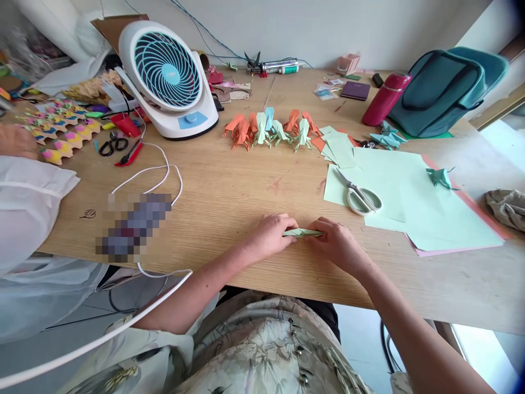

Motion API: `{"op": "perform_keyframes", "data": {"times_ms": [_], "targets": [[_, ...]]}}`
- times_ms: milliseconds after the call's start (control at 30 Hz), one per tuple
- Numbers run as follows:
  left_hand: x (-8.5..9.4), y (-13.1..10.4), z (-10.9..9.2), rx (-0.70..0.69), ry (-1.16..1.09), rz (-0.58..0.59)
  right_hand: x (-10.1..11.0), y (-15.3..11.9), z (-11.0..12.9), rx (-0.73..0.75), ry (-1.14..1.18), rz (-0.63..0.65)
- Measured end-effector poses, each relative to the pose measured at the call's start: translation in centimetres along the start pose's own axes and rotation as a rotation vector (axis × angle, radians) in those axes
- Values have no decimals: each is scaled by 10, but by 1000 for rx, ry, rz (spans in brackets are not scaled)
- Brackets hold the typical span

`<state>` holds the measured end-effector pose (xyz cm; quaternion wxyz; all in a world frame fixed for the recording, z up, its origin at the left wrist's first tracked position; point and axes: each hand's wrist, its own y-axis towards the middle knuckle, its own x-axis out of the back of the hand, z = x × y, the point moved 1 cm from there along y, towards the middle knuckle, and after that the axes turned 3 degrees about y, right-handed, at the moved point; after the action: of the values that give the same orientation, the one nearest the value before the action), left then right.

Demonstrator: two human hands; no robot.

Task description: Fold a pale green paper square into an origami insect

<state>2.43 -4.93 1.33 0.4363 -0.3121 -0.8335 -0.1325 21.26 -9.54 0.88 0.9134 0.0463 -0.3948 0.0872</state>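
A narrow folded strip of pale green paper [304, 233] stretches between my two hands, just above the wooden table near its front edge. My left hand [270, 235] pinches the strip's left end, thumb and fingers closed. At the opposite end, my right hand [338, 243] grips the paper with curled fingers. Beyond the hands stands a row of folded paper figures, some orange [241, 131], some pale green [261, 129], one light blue [269, 117]. White-handled scissors [363, 198] lie on light green paper sheets [438, 219] to the right.
A white fan [168, 76] stands at the back left. A white cable [180, 180] crosses the left side by a blurred-out object [135, 227]. Another person's sleeve [33, 202] reaches in at left. A red bottle [385, 98] and teal bag [441, 90] are at back right.
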Motion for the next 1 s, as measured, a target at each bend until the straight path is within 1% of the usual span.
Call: {"op": "perform_keyframes", "data": {"times_ms": [100, 200, 267, 300, 367, 467, 533, 600, 733, 800, 900, 1000], "targets": [[12, 0, 2, -27, -72, 33, 4, 12, 4, 2, 60, 54], [24, 3, 5, 9, -185, 81, 11, 27, 7, 7, 59, 89], [29, 6, 9, 33, -283, 82, 17, 37, 8, 15, 112, 118], [29, 8, 12, 45, -347, 71, 19, 41, 8, 12, 178, 135], [27, 12, 18, 79, -514, 55, 22, 48, 5, -8, 386, 157], [17, 16, 28, 147, -786, 48, 21, 54, 0, -42, 703, 134], [11, 17, 31, 178, -874, 56, 15, 54, -3, -56, 790, 140], [10, 18, 31, 183, -880, 72, 7, 52, -6, -98, 808, 146], [15, 18, 24, 136, -757, 59, -3, 50, -11, -168, 758, 78], [17, 18, 21, 107, -707, 30, -5, 50, -13, -164, 752, 45], [16, 19, 20, 116, -679, -36, -6, 49, -13, -149, 779, 14], [12, 20, 23, 144, -711, -31, -3, 48, -11, -102, 840, 68]]}}
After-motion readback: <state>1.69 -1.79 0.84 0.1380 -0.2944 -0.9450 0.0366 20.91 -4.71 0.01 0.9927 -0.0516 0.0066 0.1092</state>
